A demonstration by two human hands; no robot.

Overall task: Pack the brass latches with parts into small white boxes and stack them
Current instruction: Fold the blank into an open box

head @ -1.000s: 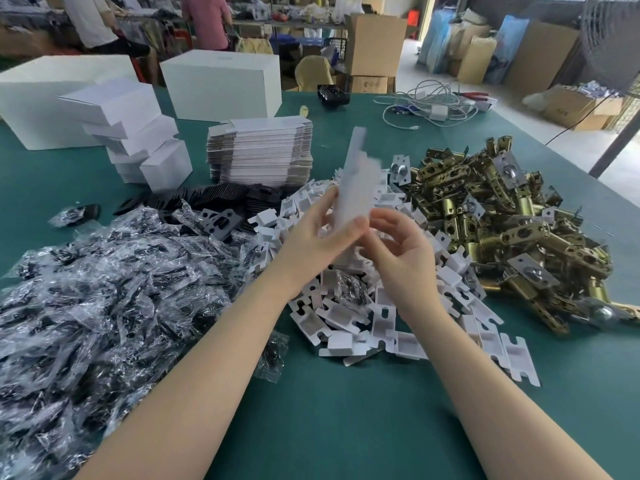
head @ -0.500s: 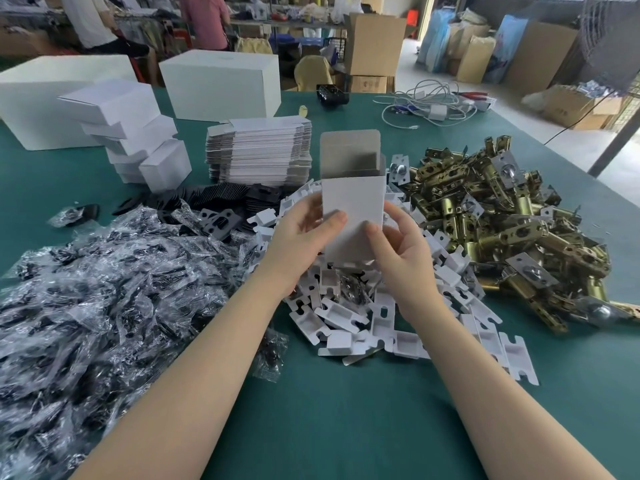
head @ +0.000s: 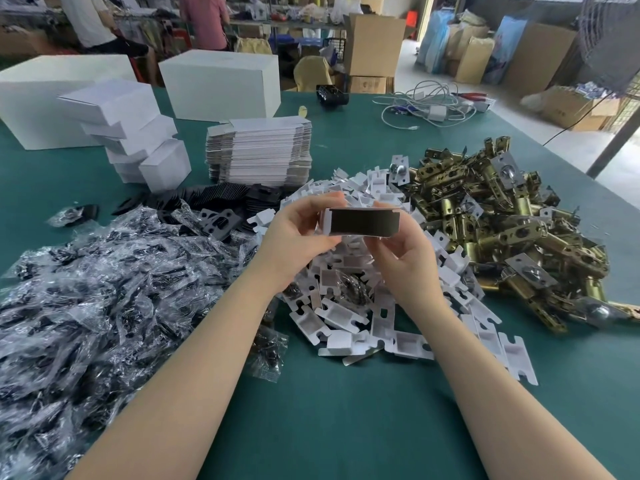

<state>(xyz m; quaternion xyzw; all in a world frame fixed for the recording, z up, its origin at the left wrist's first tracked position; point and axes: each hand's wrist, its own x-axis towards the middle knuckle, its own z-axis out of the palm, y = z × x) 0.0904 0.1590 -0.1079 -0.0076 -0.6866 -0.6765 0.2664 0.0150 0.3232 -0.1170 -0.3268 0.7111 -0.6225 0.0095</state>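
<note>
Left hand and right hand raised, fingers curled.

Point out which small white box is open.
The box held in both hands, its dark inside facing the camera; the stacked boxes at far left are closed.

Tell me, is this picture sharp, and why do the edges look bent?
Head view: mostly sharp; the small white cardboard box held by the left hand and right hand is crisp. Wide-angle lens bows the green felt table edges. Clear plastic parts bags glint; daylight washes out the far doorway.
</note>
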